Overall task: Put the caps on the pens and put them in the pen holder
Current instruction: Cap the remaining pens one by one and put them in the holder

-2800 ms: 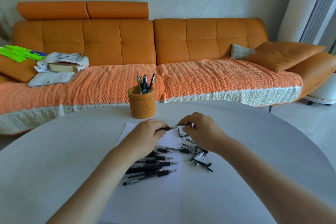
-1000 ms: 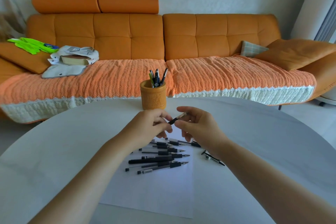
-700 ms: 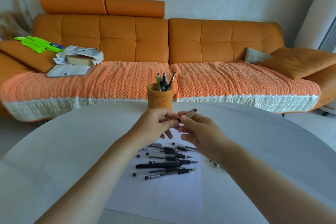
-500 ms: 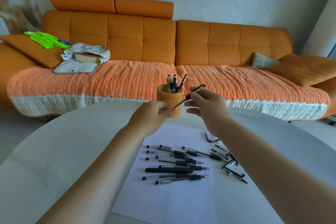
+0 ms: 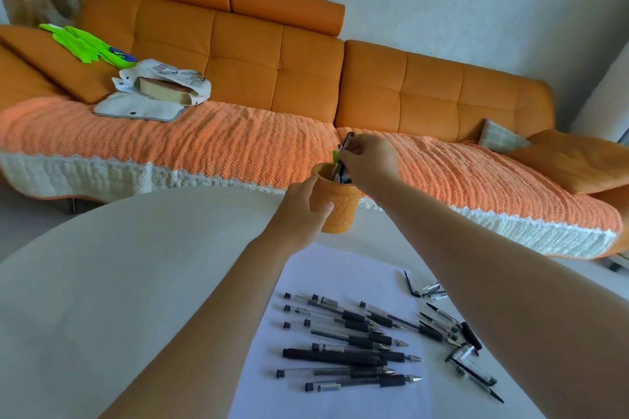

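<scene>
Left hand [image 5: 303,206] clasps the pen holder [image 5: 340,204]; right hand [image 5: 369,160] pinches a capped pen [image 5: 347,141] over it.

A home living room; orange sofa [image 5: 306,71], cushions [image 5: 575,160].

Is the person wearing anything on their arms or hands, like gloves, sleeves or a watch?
No. Both forearms are bare as far as the view reaches, with no sleeves showing. The left hand and right hand have no gloves, and no watch, bracelet or ring is visible.
</scene>
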The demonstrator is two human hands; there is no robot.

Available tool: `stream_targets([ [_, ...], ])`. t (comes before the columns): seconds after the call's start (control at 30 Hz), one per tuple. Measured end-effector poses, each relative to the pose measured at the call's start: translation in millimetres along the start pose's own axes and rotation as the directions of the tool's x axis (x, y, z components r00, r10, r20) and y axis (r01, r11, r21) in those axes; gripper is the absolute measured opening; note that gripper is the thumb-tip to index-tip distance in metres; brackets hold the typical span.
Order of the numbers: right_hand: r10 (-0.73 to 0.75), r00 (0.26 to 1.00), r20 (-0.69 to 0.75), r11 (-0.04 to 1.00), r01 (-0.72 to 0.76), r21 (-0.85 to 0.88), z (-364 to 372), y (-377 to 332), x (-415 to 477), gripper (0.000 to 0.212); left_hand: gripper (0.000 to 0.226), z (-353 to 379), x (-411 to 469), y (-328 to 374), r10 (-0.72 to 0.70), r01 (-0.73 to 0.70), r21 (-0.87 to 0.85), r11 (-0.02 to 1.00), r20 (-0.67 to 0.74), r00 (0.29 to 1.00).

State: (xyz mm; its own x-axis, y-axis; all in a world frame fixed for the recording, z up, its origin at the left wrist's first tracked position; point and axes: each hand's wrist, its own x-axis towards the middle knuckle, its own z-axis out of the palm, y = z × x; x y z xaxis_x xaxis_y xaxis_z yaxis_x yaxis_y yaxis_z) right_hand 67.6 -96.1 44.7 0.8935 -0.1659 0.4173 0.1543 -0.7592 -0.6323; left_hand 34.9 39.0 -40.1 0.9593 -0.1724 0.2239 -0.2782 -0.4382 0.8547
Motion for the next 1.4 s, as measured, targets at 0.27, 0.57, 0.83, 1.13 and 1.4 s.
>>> stream_targets([
  [0.27, -0.023, 0.989, 0.144, 0.998, 0.032, -0.059, 10, 11, -19, 0.017, 0.058, -1, -2, -5, 0.000, 0.002, -0.057, 0.998, 0.019, 1.000],
  [0.57, -0.074, 0.989, 0.126, 0.997, 0.070, 0.029, -51, 39, -79, 0.016, 0.029, 13, -36, 29, 0.129, -0.131, 0.239, 0.962, 0.023, 0.991],
  [0.83, 0.123, 0.953, 0.278, 0.981, -0.075, -0.178, -90, 125, -144, 0.022, 0.017, 58, -77, 55, 0.117, -0.260, 0.378, 0.888, 0.361, 0.925],
  [1.13, -0.066, 0.854, 0.516, 0.775, 0.370, -0.512, -88, 147, -147, 0.069, 0.022, 71, -90, 59, 0.019, -0.291, 0.494, 0.819, 0.485, 0.874],
  [1.4, -0.235, 0.796, 0.558, 0.707, 0.534, -0.463, -90, 146, -144, 0.026, 0.009, 68, -94, 62, 0.016, -0.263, 0.484, 0.834, 0.456, 0.890],
])
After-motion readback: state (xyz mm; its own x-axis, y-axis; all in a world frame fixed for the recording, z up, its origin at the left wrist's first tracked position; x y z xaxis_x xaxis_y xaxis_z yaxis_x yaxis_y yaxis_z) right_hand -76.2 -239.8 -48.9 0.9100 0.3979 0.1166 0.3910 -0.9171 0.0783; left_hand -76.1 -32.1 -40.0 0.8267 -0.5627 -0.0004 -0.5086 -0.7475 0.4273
